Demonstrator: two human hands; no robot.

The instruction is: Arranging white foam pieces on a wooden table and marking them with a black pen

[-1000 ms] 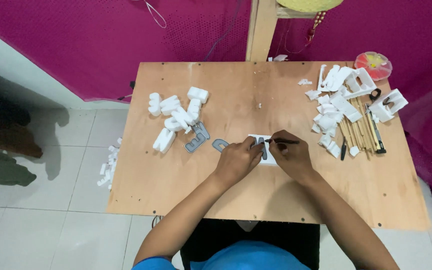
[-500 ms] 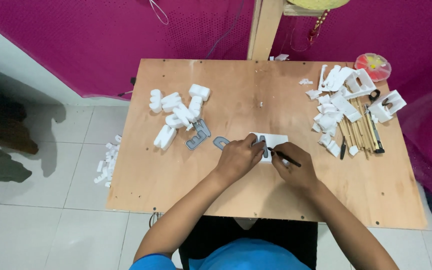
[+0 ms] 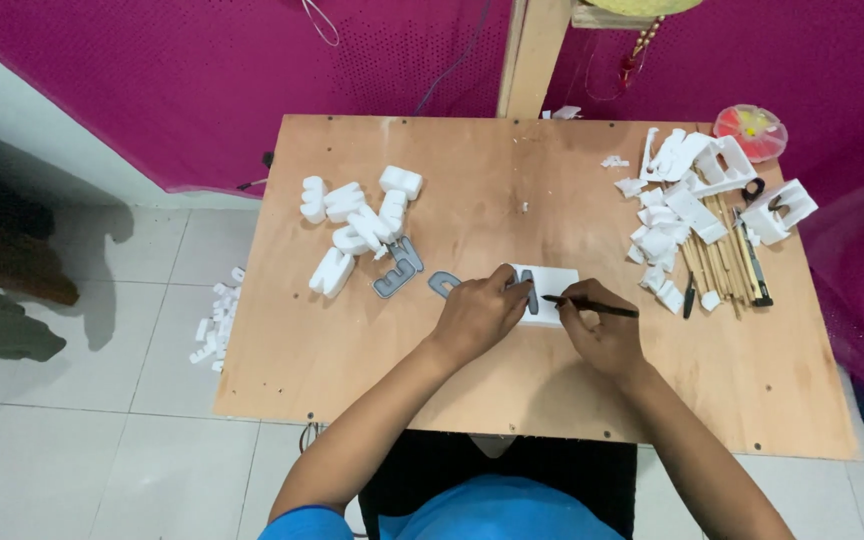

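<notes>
fingers of my right hand (image 3: 607,338) pinch a thin dark pen (image 3: 592,307), its long axis running sideways with the tip pointing left at a white foam block (image 3: 550,292) just beyond the fingertips. my left hand (image 3: 482,312) lies curled on the block's near-left edge, pinning a grey template (image 3: 529,297) against it. i cannot make out the template's shape; the left hand's fingers cover most of it.
</notes>
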